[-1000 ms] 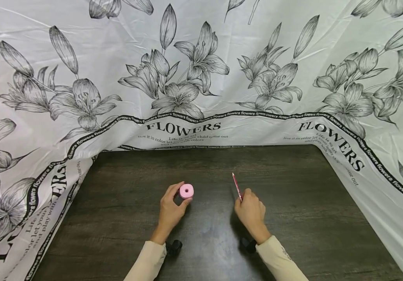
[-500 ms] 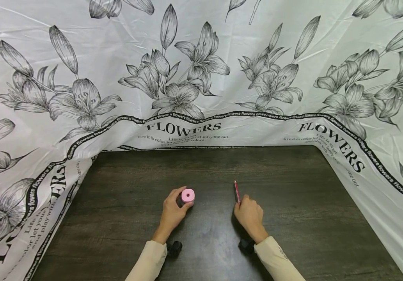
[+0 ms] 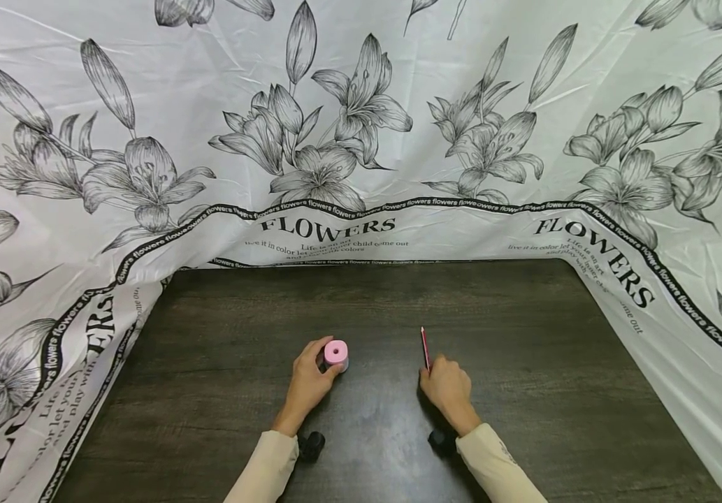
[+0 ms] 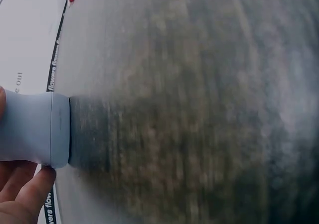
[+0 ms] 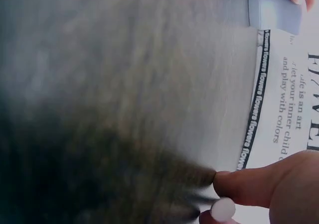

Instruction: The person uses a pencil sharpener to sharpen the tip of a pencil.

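Note:
My left hand grips a small pencil sharpener from its left side, thumb in front and fingers behind. Its pink top with a round hole faces up. In the left wrist view, the pale body of the sharpener narrows at the waist, its base right at the tabletop. To the right, my right hand pinches a red pencil whose pointed end aims away from me. The right wrist view shows the pencil's round white end by the thumb. Pencil and sharpener are apart.
Both hands are over a dark wood-grain table. A white cloth with flower drawings and black lettering hangs along its back and sides. Black wrist cameras sit under both wrists, beside the cream sleeves.
Both hands have come slightly nearer to me, the sharpener and pencil with them. The sharpener has come down and shows more of its side. Over the last half second they barely move.

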The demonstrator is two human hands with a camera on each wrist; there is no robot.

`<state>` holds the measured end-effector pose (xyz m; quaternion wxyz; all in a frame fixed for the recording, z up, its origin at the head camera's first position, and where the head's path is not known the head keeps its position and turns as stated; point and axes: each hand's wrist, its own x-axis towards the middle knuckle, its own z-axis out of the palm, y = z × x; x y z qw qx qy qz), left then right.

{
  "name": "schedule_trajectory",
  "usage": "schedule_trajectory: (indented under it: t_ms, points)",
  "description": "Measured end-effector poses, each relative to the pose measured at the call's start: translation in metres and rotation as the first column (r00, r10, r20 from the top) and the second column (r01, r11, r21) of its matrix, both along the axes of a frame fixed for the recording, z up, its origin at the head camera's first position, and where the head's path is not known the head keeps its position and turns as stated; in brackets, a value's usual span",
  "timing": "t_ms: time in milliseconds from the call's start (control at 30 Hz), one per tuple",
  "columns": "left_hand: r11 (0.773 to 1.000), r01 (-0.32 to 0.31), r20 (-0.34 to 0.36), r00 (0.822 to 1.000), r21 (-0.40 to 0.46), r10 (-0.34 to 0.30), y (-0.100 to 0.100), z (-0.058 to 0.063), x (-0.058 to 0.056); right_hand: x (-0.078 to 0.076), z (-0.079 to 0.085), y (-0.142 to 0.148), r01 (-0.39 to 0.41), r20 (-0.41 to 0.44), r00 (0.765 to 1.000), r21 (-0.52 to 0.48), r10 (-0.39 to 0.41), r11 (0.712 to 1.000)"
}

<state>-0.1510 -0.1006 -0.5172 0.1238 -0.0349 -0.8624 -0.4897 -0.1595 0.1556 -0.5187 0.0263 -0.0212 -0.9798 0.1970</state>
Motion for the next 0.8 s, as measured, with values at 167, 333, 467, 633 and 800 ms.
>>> schedule_trajectory:
  t_ms: [167,333,467,633,800]
  points:
    - [1.0,0.004,0.027,1.0,0.006,-0.004,0.0,0.0,0.0,-0.001,0.0,0.002,-0.028,0.025,0.999,-0.002,0.028,1.0]
    - [1.0,0.015,0.064,0.998,0.001,-0.015,-0.001,0.001,0.001,0.001,0.003,0.003,-0.047,0.032,0.998,0.006,0.047,0.999]
    - [1.0,0.023,0.069,0.997,-0.009,-0.023,-0.003,-0.001,0.0,-0.001,0.003,0.003,-0.047,0.048,0.998,0.011,0.046,0.999]
    - [0.999,0.043,0.072,0.996,0.008,-0.044,-0.004,-0.002,0.0,-0.005,-0.001,0.003,-0.046,0.093,0.995,0.012,0.045,0.999]
    - [0.998,0.066,0.089,0.994,0.023,-0.068,-0.011,-0.002,-0.001,-0.007,0.001,0.005,-0.047,0.114,0.992,0.017,0.044,0.999]
